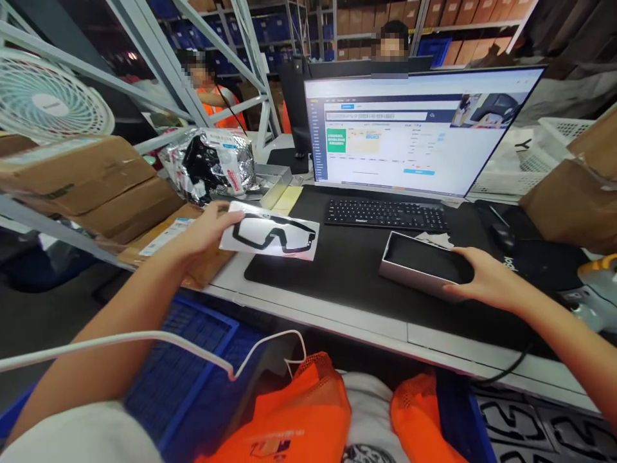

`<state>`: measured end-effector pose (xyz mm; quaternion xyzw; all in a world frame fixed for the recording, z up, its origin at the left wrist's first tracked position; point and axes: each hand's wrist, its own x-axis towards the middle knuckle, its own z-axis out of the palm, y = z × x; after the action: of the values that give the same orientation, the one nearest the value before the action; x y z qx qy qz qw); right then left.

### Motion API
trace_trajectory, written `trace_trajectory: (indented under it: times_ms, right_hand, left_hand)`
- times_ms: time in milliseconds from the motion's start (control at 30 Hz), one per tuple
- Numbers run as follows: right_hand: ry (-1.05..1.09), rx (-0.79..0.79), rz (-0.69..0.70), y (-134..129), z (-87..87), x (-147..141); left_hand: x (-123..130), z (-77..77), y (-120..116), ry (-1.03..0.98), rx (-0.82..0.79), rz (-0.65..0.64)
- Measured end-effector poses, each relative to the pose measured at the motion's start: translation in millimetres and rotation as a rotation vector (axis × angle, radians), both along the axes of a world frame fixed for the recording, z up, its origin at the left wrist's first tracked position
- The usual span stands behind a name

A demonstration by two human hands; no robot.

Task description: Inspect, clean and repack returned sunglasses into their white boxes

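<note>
My left hand point(212, 225) grips one end of a white box lid point(241, 247) printed with black-framed sports glasses, held tilted above the left edge of the desk mat. My right hand point(486, 276) is closed around the right end of an open box point(409, 271), its fingers over the far side and thumb on the near side. A black item point(424, 254) fills the box; its exact kind cannot be made out. The box is at the mat, between the keyboard point(385, 213) and the desk's front edge.
A monitor point(376, 148) stands behind the keyboard, with a mouse point(502, 236) to the right. Cardboard boxes point(81, 186) and a silver packet point(216, 164) sit left. A blue crate point(193, 360) is below; a white cable point(159, 335) crosses in front. Two people are beyond the desk.
</note>
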<state>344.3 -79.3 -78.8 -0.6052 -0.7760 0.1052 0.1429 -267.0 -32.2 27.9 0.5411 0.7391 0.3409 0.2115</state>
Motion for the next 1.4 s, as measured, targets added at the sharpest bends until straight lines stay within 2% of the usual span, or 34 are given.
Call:
trace_trajectory:
  times_ms: [33,100,167,200,300,400,500,567,633,700,833,967,1000,1033,1067,1133,1200,1300,1400]
  right_hand:
    - [0.019,-0.002,0.032,1,-2.9,-10]
    - [0.056,0.004,0.085,2,-11.2,-22]
    - [0.080,0.030,0.094,0,-21.4,-21]
    - [0.086,0.041,0.086,-2,-26.7,-17]
    - [0.118,0.013,0.038,-12,-43.1,2]
    - [0.208,-0.093,-0.061,-22,-59.1,17]
    - [0.318,-0.144,-0.125,-26,-72.8,20]
    - [0.372,-0.161,-0.107,-24,-79.1,20]
    - [0.382,-0.161,-0.104,-19,-83.1,19]
    - [0.366,-0.125,-0.125,-15,-85.8,19]
    - [0.365,-0.089,-0.139,-12,-92.2,19]
    - [0.377,-0.087,-0.203,-13,-89.9,16]
    - [0.376,-0.085,-0.208,-13,-84.6,13]
    - [0.379,-0.082,-0.199,-12,-77.1,9]
    - [0.383,-0.083,-0.174,-11,-67.5,3]
    - [0.387,-0.060,-0.104,-7,-43.9,-12]
    - [0.363,-0.006,-0.045,-2,-18.7,-34]
    - [0.330,0.080,0.016,3,12.9,-68]
    - [0.333,0.101,0.091,1,31.8,-94]
  left_hand:
    - [8,8.0,7,0.156,-0.035,-0.061]
    - [28,19.2,20,0.459,-0.066,-0.105]
    - [47,20.6,34,0.641,-0.048,-0.108]
    - [56,17.4,40,0.662,-0.031,-0.106]
    - [67,-3.4,53,0.557,0.135,-0.139]
    - [60,-33.8,53,0.312,0.428,-0.207]
    - [55,-70.1,39,0.145,0.699,-0.131]
    - [58,-93.4,31,0.127,0.731,-0.083]
    - [65,-110.6,28,0.110,0.672,-0.040]
    - [72,-118.8,28,0.088,0.622,0.005]
    - [80,-117.0,27,0.098,0.587,0.021]
    - [98,-115.7,8,0.194,0.694,0.048]
    - [108,-115.5,1,0.233,0.748,-0.006]
    - [121,-114.4,-5,0.273,0.798,-0.116]
    - [137,-111.9,-11,0.309,0.838,-0.281]
    - [174,-102.0,-19,0.373,0.858,-0.690]
    - [212,-87.4,-20,0.419,0.822,-1.000]
    - [258,-67.1,-10,0.452,0.754,-1.222]
    - [277,-60.2,3,0.414,0.760,-1.323]
